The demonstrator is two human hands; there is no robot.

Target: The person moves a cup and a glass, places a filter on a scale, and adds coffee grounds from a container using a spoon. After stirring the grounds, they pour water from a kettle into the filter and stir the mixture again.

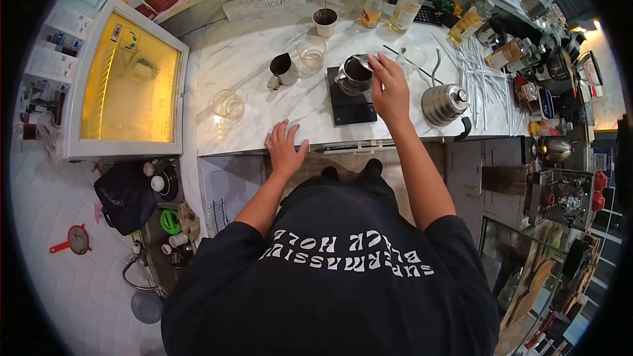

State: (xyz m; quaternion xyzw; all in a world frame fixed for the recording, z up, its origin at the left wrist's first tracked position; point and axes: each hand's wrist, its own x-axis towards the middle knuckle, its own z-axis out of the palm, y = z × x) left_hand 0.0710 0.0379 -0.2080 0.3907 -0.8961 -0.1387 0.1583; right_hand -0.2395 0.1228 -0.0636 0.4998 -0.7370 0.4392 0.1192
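My left hand (285, 148) rests on the counter's front edge with its fingers spread, holding nothing. My right hand (388, 84) is closed, with its fingertips at a small shiny metal piece (364, 60) over the rim of a metal-and-glass coffee pot (353, 79). The pot looks dark inside and stands on a flat black scale (353, 111). Right of that hand is a steel gooseneck kettle (443, 104) with a black handle. A small pitcher (283, 69) with a dark inside and a clear glass (311, 55) stand to the pot's left.
Another clear glass (228, 105) stands at the counter's left. A white cup (324, 21) is farther back, near bottles (407, 5). Loose straws (484, 79) spread across the right side. A yellow-lit glass-door cabinet (132, 79) borders the counter's left end.
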